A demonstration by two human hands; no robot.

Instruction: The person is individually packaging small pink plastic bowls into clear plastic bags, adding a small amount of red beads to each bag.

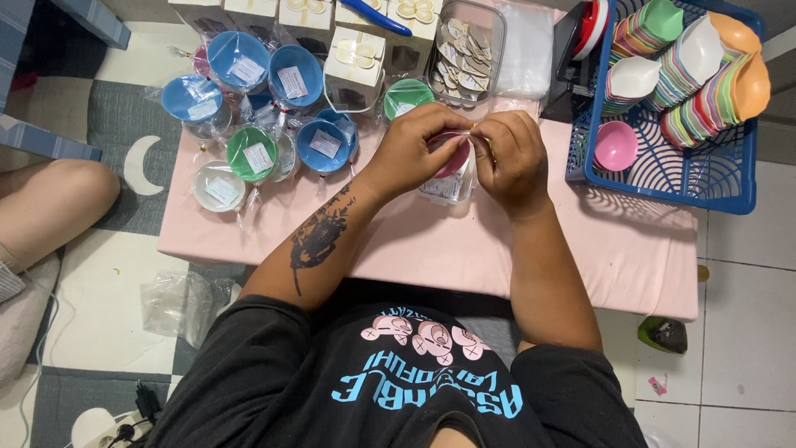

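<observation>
My left hand point(414, 145) and my right hand point(512, 158) meet over the pink low table point(630, 249). Between them they pinch the gathered top of a clear plastic bag point(446, 184) that holds a pink bowl point(454, 159) and a white paper slip. A thin gold twist tie point(474, 127) shows at my fingertips. Most of the bowl is hidden behind my fingers.
Several bagged blue, green and white bowls point(249, 124) lie on the table's left part. White boxes point(356, 62) and a clear tub of tags point(466, 54) stand at the back. A blue basket point(680, 178) of stacked colourful bowls sits at the right. Another person's knee point(54, 207) is at the left.
</observation>
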